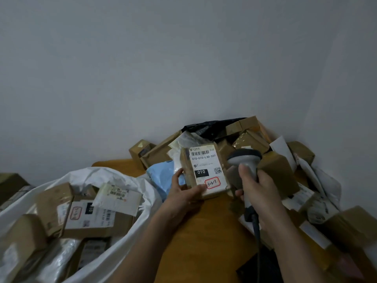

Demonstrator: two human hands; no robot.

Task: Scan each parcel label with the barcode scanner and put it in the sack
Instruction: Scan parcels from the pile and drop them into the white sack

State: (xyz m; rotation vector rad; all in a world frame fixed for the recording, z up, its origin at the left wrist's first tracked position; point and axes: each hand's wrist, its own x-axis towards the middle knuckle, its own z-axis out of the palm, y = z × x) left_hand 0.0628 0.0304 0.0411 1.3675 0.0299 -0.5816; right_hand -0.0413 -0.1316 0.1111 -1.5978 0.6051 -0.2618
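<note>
My left hand grips a small brown parcel by its lower left corner, its white label facing me with a barcode, "010" and a red-framed handwritten mark. My right hand holds a grey barcode scanner by the handle, its head just right of the parcel's label. The scanner's dark cable runs down toward me. At the left, the white sack gapes open, with several labelled parcels inside.
A pile of brown boxes and white mailers covers the wooden table at the back and right, against the grey wall. A blue plastic mailer lies behind my left hand. A black bag sits at the pile's top.
</note>
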